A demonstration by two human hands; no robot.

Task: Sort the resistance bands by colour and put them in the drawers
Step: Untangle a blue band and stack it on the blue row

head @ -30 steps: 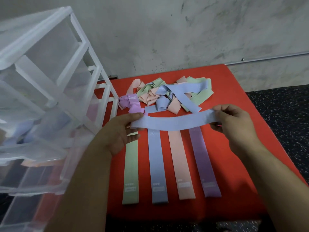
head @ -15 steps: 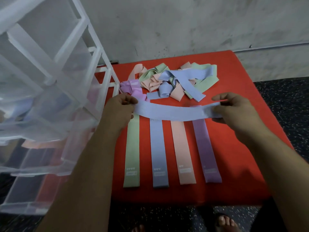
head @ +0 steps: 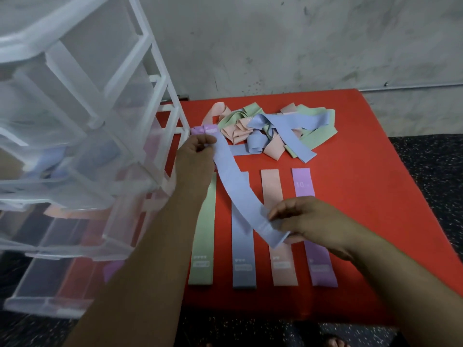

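A blue resistance band (head: 238,189) runs diagonally above the red mat (head: 370,196). My left hand (head: 198,159) pinches its far end and my right hand (head: 305,221) pinches its near end. Flat on the mat beneath lie a green band (head: 203,244), a blue band (head: 241,256), a peach band (head: 278,221) and a purple band (head: 318,261), side by side. A tangled pile of bands (head: 270,134) in green, peach, blue and purple sits at the far side of the mat. The clear plastic drawer unit (head: 75,146) stands at the left.
A grey concrete wall (head: 300,41) rises behind the mat. Dark speckled flooring (head: 431,171) lies to the right and in front. Blue, peach and purple shapes show faintly through the drawer fronts. Toes show at the bottom edge.
The blue band has turned from lying across the row to a diagonal. My right hand came toward me with its end, and my left hand moved slightly away.
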